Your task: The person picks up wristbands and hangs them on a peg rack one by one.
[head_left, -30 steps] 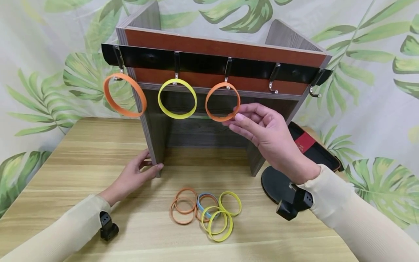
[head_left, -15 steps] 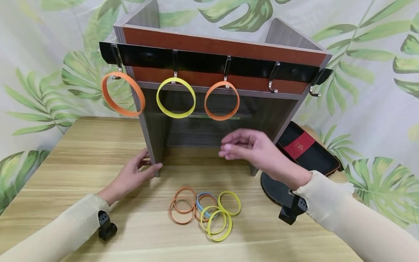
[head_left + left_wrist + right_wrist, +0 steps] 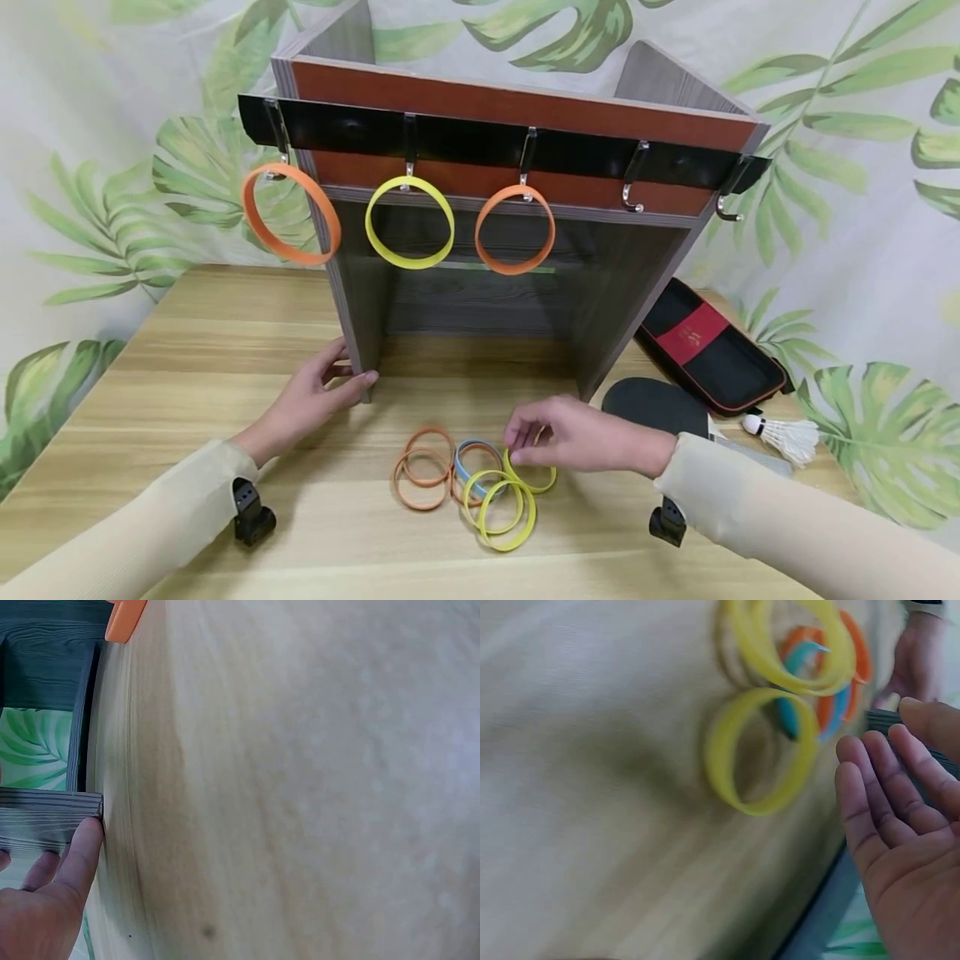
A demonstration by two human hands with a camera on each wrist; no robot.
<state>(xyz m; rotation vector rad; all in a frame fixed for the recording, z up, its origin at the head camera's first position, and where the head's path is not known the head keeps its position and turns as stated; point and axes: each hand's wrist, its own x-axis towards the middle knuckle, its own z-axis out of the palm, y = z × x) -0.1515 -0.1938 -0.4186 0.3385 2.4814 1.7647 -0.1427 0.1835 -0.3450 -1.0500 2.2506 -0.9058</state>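
Observation:
My left hand (image 3: 311, 400) grips the foot of the grey wooden stand's left side panel (image 3: 357, 333); in the left wrist view its thumb and fingers (image 3: 84, 847) lie against the panel's end. Over the loose rings, my right hand (image 3: 573, 435) has relaxed, bent fingers and holds nothing. In the right wrist view a yellow ring (image 3: 721, 750) lies close to the right hand (image 3: 911, 847), apart from its fingers. Orange rings (image 3: 420, 507), a blue ring (image 3: 460, 467) and yellow rings (image 3: 517, 546) lie partly overlapped. An orange ring (image 3: 288, 254), a yellow ring (image 3: 411, 263) and another orange ring (image 3: 514, 269) hang from hooks.
The black hook rail (image 3: 465, 142) runs across the stand's front, with two bare hooks at its right. Beyond the right hand lie a black paddle (image 3: 652, 404), a black and red case (image 3: 731, 367) and a shuttlecock (image 3: 795, 437) on the wooden table (image 3: 247, 333).
My right hand has let go of the orange ring on the third hook and moved down to the loose rings. The left hand keeps its place at the panel.

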